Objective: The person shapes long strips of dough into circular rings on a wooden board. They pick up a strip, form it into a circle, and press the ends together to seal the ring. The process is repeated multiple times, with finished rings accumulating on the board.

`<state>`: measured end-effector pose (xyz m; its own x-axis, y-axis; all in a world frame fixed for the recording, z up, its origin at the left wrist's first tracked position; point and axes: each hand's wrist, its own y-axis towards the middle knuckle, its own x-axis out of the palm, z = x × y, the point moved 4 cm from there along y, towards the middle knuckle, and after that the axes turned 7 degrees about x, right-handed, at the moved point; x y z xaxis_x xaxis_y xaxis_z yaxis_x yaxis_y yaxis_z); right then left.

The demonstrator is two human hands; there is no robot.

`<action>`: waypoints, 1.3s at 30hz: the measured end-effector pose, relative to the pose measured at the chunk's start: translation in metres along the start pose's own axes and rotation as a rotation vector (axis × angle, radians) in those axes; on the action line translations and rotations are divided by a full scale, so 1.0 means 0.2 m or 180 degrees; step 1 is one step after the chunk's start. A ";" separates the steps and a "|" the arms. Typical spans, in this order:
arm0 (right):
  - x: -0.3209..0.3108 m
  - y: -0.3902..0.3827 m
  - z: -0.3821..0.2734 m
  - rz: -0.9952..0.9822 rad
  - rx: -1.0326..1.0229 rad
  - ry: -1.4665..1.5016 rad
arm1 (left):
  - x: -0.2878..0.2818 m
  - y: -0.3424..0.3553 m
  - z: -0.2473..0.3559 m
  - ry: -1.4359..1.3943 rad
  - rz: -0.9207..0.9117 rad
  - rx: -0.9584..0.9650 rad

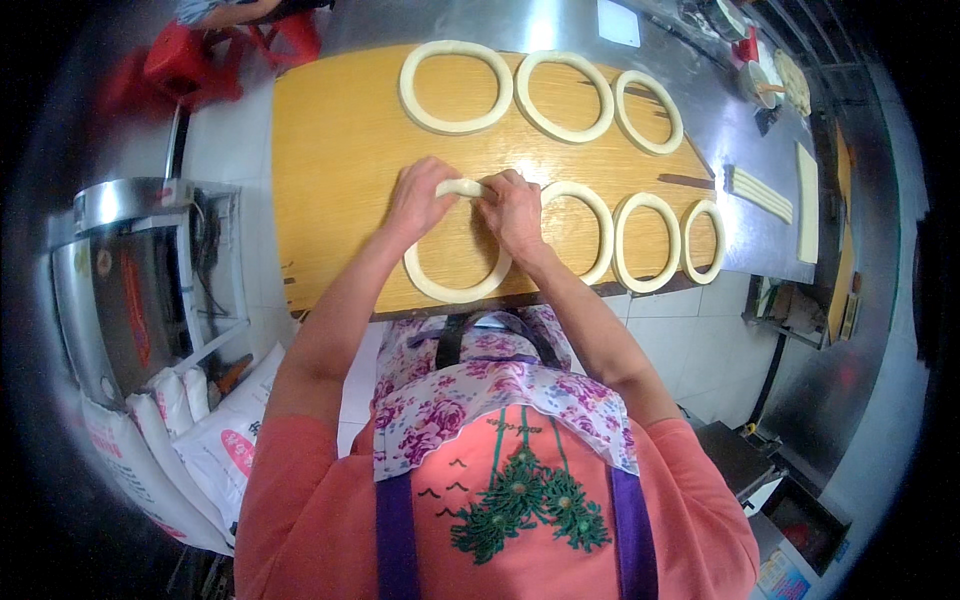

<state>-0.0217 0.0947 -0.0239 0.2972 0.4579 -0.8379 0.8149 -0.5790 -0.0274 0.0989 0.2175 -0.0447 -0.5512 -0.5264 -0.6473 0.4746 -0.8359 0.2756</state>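
A pale dough ring (pixel 455 296) lies at the near left part of a yellow wooden board (pixel 335 150). My left hand (pixel 418 205) pinches the upper left of that ring, its fingers curled over the dough. Close beside it, my right hand (pixel 518 215) grips the same ring at its upper right. A short length of dough shows between the two hands. Just right of my right hand, several more dough rings (pixel 607 235) continue the near row. Three others, among them a large ring (pixel 455 128), make up the far row.
Cut dough strips (pixel 762 193) and a long flat dough piece (pixel 806 200) lie on the steel table (pixel 735 125) to the right. Beyond them stands a bowl (pixel 757 85). Red stools (pixel 190 65) and another person's arm (pixel 240 12) are far left; sacks (pixel 165 460) stand near left.
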 end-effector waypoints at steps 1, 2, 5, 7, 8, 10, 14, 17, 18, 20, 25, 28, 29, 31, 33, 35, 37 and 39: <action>0.00 0.00 -0.01 -0.0043 0.0004 0.0028 | 0.00 0.00 -0.01 0.0032 0.0000 0.0010; 0.00 0.01 -0.02 -0.0086 0.0008 0.0055 | 0.01 -0.01 -0.02 0.0028 0.0030 -0.0020; 0.01 0.00 0.00 0.0214 -0.0097 0.0051 | 0.01 -0.02 -0.02 0.0012 0.0078 -0.0052; -0.01 -0.02 -0.01 0.0117 -0.0023 -0.0022 | 0.00 -0.03 -0.01 0.0034 0.0092 -0.0029; -0.03 -0.03 -0.02 0.0070 0.0015 -0.0059 | -0.01 -0.03 -0.02 0.0082 0.0019 -0.0001; -0.04 -0.06 0.02 -0.0045 0.0025 -0.0164 | -0.02 -0.03 -0.01 0.0150 -0.0125 0.0065; -0.06 -0.11 0.03 -0.0235 0.0022 -0.0448 | -0.03 -0.04 -0.03 0.0299 -0.0082 -0.0012; -0.10 -0.20 0.01 -0.0243 0.0047 -0.0510 | -0.06 -0.09 0.02 0.0463 -0.0160 -0.0164; -0.10 -0.21 0.03 -0.0249 0.0049 -0.0478 | -0.07 -0.13 0.01 0.0510 -0.0220 -0.0225; -0.09 -0.23 0.06 -0.0264 0.0053 -0.0414 | -0.08 -0.18 -0.01 0.0478 -0.0221 -0.0395; -0.10 -0.21 0.03 -0.0087 -0.0049 -0.0415 | -0.11 -0.22 -0.03 0.0352 -0.0060 -0.0514; -0.09 -0.14 -0.01 0.0014 -0.0100 -0.0333 | -0.10 -0.16 0.03 0.0508 0.0212 -0.0020; -0.08 -0.11 -0.02 0.0046 -0.0123 -0.0322 | -0.09 -0.13 0.04 0.0456 0.0113 0.0031; -0.05 -0.07 0.00 -0.0071 -0.0159 -0.0323 | -0.06 -0.07 0.04 0.0343 -0.0072 0.0149; -0.03 -0.04 0.01 -0.0072 -0.0138 -0.0343 | -0.03 -0.03 0.01 0.0399 -0.0533 -0.0014; -0.03 -0.03 0.01 0.0045 -0.0059 -0.0381 | -0.01 -0.01 -0.01 0.0423 -0.0684 -0.0042; -0.04 -0.05 0.03 0.0074 -0.0050 -0.0365 | 0.00 -0.01 0.00 0.0404 -0.0544 0.0068; -0.05 -0.07 0.04 0.0104 -0.0037 -0.0415 | -0.03 -0.03 0.03 0.0322 -0.0324 0.0034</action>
<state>-0.0406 0.0937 -0.0188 0.2572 0.3469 -0.9019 0.8118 -0.5839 0.0069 0.0951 0.2254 -0.0383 -0.5239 -0.4209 -0.7405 0.4121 -0.8861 0.2121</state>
